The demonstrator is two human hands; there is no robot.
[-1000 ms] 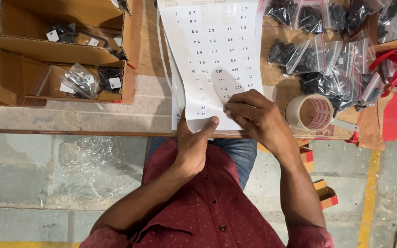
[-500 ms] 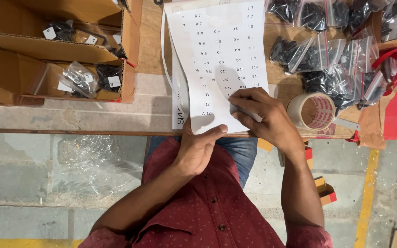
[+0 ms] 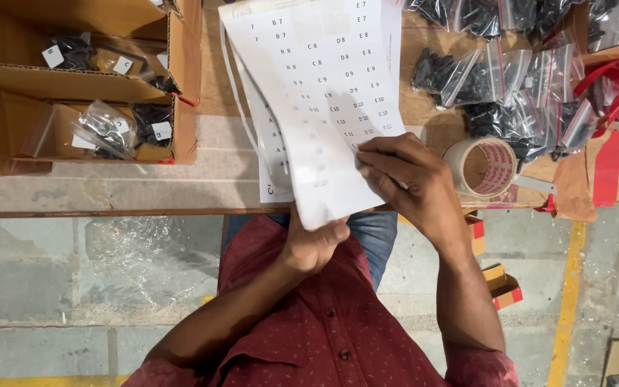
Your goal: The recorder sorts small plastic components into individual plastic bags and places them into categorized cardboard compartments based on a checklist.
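Note:
A white sheet of small printed labels (image 3: 317, 93) is lifted off the wooden table (image 3: 130, 190) and tilted to the left. My left hand (image 3: 314, 242) pinches the sheet's bottom edge from below. My right hand (image 3: 410, 180) rests on the sheet's lower right part, fingertips pressed on a label there. More white sheets (image 3: 270, 161) lie under the lifted one.
Open cardboard boxes (image 3: 80, 86) with bagged black parts stand at the left. A pile of clear bags of black parts (image 3: 510, 79) lies at the right. A roll of tape (image 3: 483, 166) sits beside my right hand. Bubble wrap (image 3: 145, 251) lies on the concrete floor.
The sheet has been raised and swung to the left. My left hand shifted down to its bottom edge, and my right hand slid along the lower right of the sheet.

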